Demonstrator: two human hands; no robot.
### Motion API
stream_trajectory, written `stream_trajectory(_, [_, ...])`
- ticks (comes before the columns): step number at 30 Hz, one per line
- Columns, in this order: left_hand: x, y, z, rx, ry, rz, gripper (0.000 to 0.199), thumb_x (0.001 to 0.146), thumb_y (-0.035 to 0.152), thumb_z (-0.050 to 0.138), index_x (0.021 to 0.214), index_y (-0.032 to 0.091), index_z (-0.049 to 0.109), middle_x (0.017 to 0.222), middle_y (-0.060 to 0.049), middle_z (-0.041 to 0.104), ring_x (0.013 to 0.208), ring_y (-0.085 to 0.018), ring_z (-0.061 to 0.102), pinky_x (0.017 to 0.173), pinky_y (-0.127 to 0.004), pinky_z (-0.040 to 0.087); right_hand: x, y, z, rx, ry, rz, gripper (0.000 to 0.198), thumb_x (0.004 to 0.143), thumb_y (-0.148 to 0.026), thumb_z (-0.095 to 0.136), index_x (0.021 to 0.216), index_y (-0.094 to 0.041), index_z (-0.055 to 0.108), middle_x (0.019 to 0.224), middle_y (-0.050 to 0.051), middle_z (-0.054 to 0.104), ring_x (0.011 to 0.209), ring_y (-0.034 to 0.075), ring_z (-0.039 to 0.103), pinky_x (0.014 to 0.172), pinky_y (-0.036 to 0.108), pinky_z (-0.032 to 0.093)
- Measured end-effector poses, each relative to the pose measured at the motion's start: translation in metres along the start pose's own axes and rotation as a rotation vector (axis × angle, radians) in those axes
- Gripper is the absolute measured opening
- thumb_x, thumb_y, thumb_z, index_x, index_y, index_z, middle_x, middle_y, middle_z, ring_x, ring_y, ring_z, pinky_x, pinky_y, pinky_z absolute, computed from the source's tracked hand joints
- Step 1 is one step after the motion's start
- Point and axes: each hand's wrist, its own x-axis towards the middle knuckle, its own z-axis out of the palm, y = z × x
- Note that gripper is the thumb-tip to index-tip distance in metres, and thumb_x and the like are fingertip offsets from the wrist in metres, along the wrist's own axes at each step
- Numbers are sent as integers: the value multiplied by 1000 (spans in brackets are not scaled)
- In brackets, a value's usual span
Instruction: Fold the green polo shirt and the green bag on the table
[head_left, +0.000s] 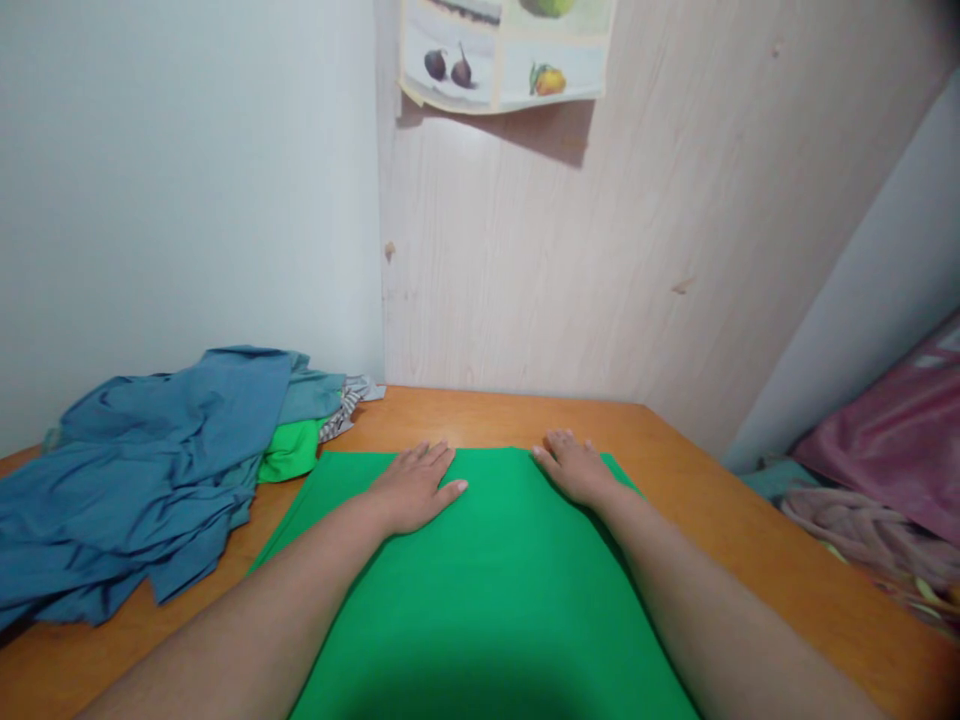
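A green cloth lies spread flat on the orange-brown table, its far edge straight and its near end running out of view below. Resting palm down near its far left part is my left hand, fingers stretched forward and thumb apart. My right hand lies flat by the far right corner, fingers pointing away and a little left. Neither hand grips the cloth; both only touch its surface. Both forearms cover parts of its side edges.
On the left, a rumpled heap of blue cloth has a bright green piece and a striped piece beside it. The wooden table meets a pale panel wall with a fruit poster. Pink and mauve fabrics lie at right.
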Motion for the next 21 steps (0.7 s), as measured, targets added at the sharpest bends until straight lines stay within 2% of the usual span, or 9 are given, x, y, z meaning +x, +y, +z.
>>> stream_trajectory(2, [0, 0, 0, 3, -3, -2, 85, 92, 75, 14, 156, 20, 25, 162, -7, 16, 149, -31, 12, 118, -48, 15, -1, -9, 3, 9, -47, -39, 91, 90, -75, 10, 154, -13, 27, 161, 14, 22, 149, 29, 14, 118, 51, 11])
stream_trajectory(5, [0, 1, -2, 6, -12, -8, 86, 92, 75, 14, 156, 19, 25, 162, -7, 15, 149, -31, 12, 118, -47, 15, -1, -10, 4, 8, -89, -20, 93, 89, -77, 8, 155, -14, 25, 162, 12, 20, 149, 28, 12, 119, 50, 10])
stream_trajectory(12, [0, 1, -1, 14, -14, -4, 86, 92, 75, 13, 156, 19, 25, 162, -7, 14, 149, -32, 12, 118, -48, 15, 5, 17, 0, -1, -90, 94, 88, 90, -76, 8, 155, -19, 26, 162, 11, 20, 149, 30, 14, 116, 57, 11])
stream_trajectory(17, [3, -2, 4, 10, 6, 13, 88, 91, 76, 12, 156, 19, 25, 162, -8, 15, 149, -33, 13, 118, -49, 16, 4, 33, -1, -13, 1, 151, 78, 95, -67, 14, 147, -16, 41, 157, 15, 32, 146, 30, 24, 114, 53, 21])
stream_trajectory(21, [4, -2, 4, -1, 3, 4, 88, 90, 77, 13, 156, 19, 26, 162, -8, 17, 149, -34, 14, 117, -51, 16, 0, 31, -9, -52, 35, 167, 70, 98, -62, 19, 134, -13, 55, 149, 20, 44, 140, 33, 35, 111, 53, 27])
